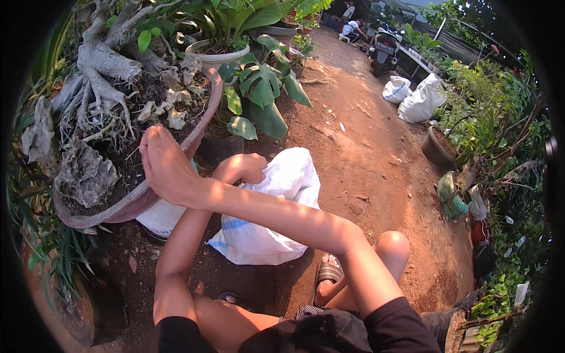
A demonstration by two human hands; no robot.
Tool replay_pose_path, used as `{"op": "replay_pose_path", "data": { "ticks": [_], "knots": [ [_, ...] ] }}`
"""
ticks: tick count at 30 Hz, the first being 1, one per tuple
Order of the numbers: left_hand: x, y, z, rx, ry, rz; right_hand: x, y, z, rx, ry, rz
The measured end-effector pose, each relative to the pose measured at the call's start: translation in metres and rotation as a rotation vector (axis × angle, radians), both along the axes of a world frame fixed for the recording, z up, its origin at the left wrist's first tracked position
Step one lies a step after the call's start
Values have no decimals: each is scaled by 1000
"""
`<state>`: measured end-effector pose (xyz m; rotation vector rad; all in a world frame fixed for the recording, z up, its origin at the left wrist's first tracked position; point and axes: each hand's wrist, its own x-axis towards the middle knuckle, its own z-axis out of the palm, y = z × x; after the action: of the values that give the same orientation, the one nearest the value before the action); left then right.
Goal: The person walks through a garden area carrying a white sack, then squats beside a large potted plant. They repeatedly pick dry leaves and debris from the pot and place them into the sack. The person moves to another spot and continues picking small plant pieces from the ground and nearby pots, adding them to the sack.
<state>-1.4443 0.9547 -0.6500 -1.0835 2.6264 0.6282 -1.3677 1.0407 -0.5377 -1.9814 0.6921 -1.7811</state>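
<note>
My forearms cross in front of me, the right one over the left. My left hand point(250, 169) is closed in a fist at the top edge of a white woven sack point(268, 235) with blue stripes, which rests on the ground before my legs. My right hand point(165, 162) reaches over the rim of a large, pale reddish pot point(206, 120), its fingers pressed together and bent down toward the soil; what they hold, if anything, is hidden. A bonsai tree point(106, 65) with bare, spreading roots stands in that pot among rough grey rocks point(87, 173).
A white bucket-like container point(162, 217) is partly hidden below the pot's rim. Broad-leaved plants point(262, 85) grow behind it. Along the dirt path point(365, 159) stand two full white sacks point(421, 99), a motorcycle point(385, 50) and a brown pot point(439, 147). A person point(353, 29) sits farther off.
</note>
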Motion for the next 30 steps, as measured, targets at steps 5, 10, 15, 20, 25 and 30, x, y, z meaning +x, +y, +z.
{"op": "replay_pose_path", "data": {
  "ticks": [5,10,15,20,25,30],
  "knots": [
    [2,-2,-12,-57,138,21,2,-5,1,26,-31,5],
    [2,-9,-17,11,-21,70,-4,-4,12,-20,-20,-7],
    [6,-10,-17,-11,77,28,-31,-10,17,67,106,27],
    [-2,-3,-14,-36,141,14,-45,-24,25,309,175,82],
    [11,2,-8,-33,160,4,-136,-11,20,443,146,125],
    [40,0,0,92,195,67,-245,26,-44,604,347,-81]
  ]
}}
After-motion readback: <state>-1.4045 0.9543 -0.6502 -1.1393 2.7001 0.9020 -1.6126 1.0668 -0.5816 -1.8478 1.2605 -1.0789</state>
